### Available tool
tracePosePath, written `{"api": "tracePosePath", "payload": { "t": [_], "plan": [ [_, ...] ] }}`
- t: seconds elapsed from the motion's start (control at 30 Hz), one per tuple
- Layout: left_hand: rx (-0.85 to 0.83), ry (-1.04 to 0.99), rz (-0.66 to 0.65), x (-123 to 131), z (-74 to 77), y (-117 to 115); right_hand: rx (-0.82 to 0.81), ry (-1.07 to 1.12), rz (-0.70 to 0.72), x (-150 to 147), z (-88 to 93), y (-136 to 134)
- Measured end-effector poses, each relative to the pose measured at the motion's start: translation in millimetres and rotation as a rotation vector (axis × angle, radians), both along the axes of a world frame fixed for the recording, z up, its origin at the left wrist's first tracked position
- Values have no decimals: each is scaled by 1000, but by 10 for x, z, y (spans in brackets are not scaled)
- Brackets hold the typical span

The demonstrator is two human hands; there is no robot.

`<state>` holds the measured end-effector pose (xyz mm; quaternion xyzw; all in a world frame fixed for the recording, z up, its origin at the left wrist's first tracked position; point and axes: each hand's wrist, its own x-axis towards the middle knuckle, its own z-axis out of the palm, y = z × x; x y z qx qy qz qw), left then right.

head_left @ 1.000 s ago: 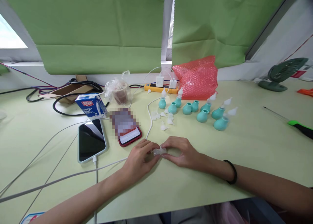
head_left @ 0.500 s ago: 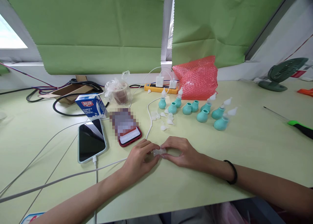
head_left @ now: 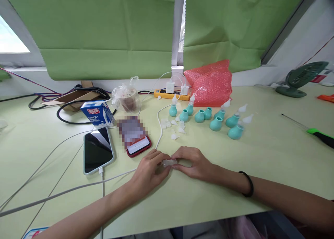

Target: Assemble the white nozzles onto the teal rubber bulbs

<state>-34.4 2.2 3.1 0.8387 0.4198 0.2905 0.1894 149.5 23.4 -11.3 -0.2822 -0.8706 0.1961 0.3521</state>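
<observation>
Between the fingertips of both hands is a small translucent plastic piece (head_left: 169,162), just above the table near its front edge. My left hand (head_left: 150,169) pinches its left end, and my right hand (head_left: 194,162) pinches the right end. Fingers cover part of the piece, so its full shape is hidden. Beyond the hands lie several loose clear plastic parts (head_left: 174,136), some with pointed tips. Several teal rubber bulbs (head_left: 215,124) stand behind and to the right. Some carry clear pointed nozzles (head_left: 247,119); others show open necks.
On the left lie a phone (head_left: 98,151) with a white cable and a red-cased phone (head_left: 139,145). A blue milk carton (head_left: 97,113) stands behind them. Along the back are a yellow power strip (head_left: 161,94) and red bubble wrap (head_left: 212,85). A screwdriver (head_left: 319,136) and a fan (head_left: 300,78) are at right.
</observation>
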Motion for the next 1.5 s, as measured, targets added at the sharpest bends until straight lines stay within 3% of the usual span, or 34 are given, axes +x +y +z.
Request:
{"api": "tracePosePath", "payload": {
  "t": [0.13, 0.57, 0.87, 1.5],
  "plan": [
    [-20, -15, 70, 8, -6, -7, 45, -9, -48, 2, -9, -4],
    [30, -44, -15, 12, -5, 19, 40, -22, 13, -2, 14, -1],
    [4, -10, 61, 2, -2, -5, 69, -20, -54, -16, 2, -12],
    [29, -6, 32, 14, 19, -8, 39, -24, -26, -15, 4, -5]
  ]
}}
